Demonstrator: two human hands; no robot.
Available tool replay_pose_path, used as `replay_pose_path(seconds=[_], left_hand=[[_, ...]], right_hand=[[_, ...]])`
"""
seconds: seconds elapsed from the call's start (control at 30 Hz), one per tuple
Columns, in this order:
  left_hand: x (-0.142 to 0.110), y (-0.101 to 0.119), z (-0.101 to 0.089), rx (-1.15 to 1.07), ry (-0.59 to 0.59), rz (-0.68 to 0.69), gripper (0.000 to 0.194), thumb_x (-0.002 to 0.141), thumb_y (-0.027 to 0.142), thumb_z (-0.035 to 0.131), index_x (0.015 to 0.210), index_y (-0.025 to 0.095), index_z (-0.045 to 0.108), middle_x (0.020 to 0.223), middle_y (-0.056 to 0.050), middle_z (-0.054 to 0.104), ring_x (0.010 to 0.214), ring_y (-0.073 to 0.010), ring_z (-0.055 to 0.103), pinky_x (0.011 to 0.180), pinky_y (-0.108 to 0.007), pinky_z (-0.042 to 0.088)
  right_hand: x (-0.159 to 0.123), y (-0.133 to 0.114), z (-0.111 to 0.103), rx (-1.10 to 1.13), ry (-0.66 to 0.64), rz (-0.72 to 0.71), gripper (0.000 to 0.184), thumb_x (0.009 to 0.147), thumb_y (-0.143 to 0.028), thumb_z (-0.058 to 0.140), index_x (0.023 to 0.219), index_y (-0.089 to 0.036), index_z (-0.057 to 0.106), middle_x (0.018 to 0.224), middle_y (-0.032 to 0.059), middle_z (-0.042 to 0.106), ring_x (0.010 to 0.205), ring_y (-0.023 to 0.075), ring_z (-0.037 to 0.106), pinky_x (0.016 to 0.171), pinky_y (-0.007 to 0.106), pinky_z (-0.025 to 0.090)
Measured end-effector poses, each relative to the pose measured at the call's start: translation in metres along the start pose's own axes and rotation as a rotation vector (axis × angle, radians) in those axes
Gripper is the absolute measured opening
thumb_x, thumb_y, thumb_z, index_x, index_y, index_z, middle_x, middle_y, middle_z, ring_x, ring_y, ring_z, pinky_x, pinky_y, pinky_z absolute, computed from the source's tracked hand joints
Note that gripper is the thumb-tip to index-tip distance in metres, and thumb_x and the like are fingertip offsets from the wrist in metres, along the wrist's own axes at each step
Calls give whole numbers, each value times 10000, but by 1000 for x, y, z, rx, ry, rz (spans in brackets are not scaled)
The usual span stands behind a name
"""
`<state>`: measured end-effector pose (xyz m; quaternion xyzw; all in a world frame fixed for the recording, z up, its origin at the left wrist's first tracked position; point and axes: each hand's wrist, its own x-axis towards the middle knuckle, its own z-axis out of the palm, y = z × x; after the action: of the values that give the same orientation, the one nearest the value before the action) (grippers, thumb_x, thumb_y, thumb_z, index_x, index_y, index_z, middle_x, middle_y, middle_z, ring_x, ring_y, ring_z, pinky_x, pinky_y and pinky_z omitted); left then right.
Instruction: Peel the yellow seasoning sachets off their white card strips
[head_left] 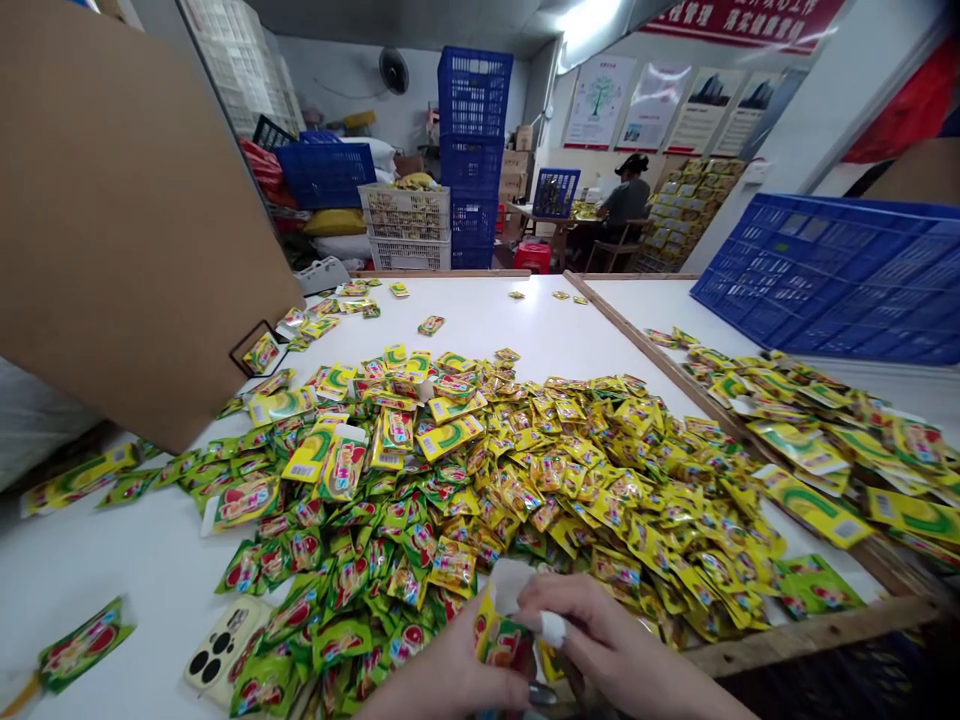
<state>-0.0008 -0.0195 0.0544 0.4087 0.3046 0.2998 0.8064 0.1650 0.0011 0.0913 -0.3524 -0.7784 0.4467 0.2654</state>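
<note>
My left hand (442, 670) and my right hand (615, 645) meet at the bottom edge of the picture, both closed round one yellow and red sachet (501, 625) with a white torn-looking top. One fingertip of the right hand is wrapped in white tape. Just beyond the hands lies a large heap of yellow and green sachets (510, 470) spread over the white table (150, 560). A phone (225, 640) in a pale case lies face down to the left of my hands, half under sachets.
A big cardboard box (127, 210) tilts over the table's left side. A wooden strip (652, 350) divides off a second table with more sachets (825, 440) and a blue crate (840, 275). Stacked crates (474, 150) and a seated person (626, 200) are at the back.
</note>
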Motion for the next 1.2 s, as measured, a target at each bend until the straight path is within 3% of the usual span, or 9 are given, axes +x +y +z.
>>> replay_pose_path(seconds=[0.17,0.3,0.37,0.47,0.6,0.7,0.9,1.03,1.2], left_hand=[[12,14,-12,402,22,111,938,644,319,719,1384,265,145,1336,-95,434,1183,-235,445,996,-392,334],[28,61,-67,1134,527,384,325,852,337,430,1150,223,492,1193,-82,556,1112,-213,506,970,-383,379],[38,78,-97,1222,608,401,267,853,294,400,1064,186,522,1064,-100,597,993,-237,562,899,-423,423],[51,83,-118,1288,628,397,214,830,262,418,986,184,542,989,-95,595,922,-252,566,852,-447,430],[52,72,-106,1358,593,378,177,833,240,404,919,201,554,930,-68,588,908,-232,554,827,-405,442],[31,65,-90,1394,564,352,182,845,230,393,941,206,545,950,-67,579,925,-224,546,828,-391,444],[-26,16,-58,1514,419,249,247,816,361,508,1026,231,526,1038,-75,593,965,-229,563,811,-362,486],[-26,-35,-42,1728,374,318,512,653,388,684,1110,216,531,1161,-126,569,1060,-328,525,864,-478,470],[-17,-32,-48,1707,419,414,277,802,140,496,1052,219,587,1039,-71,651,967,-238,571,823,-383,498]], right_hand=[[-22,16,-48,-194,210,-35,158,827,-227,472,817,-231,630,834,53,650,789,188,613,677,280,486],[-49,30,-156,-812,817,72,162,808,-324,483,903,-277,605,951,98,618,837,269,588,699,377,454],[-54,30,-185,-1035,984,169,275,824,-323,440,1080,-286,534,1020,128,575,820,291,570,680,405,427],[-34,33,-157,-1001,848,63,252,843,-281,398,1070,-255,505,907,124,584,677,243,551,610,369,424],[27,51,-46,-874,405,-40,99,798,-278,521,858,-217,570,837,76,593,815,244,534,721,366,440],[57,63,4,-795,329,60,96,723,-179,577,818,-179,566,909,108,567,874,280,496,743,412,424],[43,71,-13,-580,368,116,100,777,-107,468,765,-197,509,833,51,566,807,205,530,703,320,437],[18,75,-25,-431,438,214,134,859,-241,414,753,-199,484,639,10,563,580,162,539,568,284,435],[3,69,-27,-13,455,345,177,843,-363,447,799,-195,479,542,-22,551,469,140,539,440,245,425]])
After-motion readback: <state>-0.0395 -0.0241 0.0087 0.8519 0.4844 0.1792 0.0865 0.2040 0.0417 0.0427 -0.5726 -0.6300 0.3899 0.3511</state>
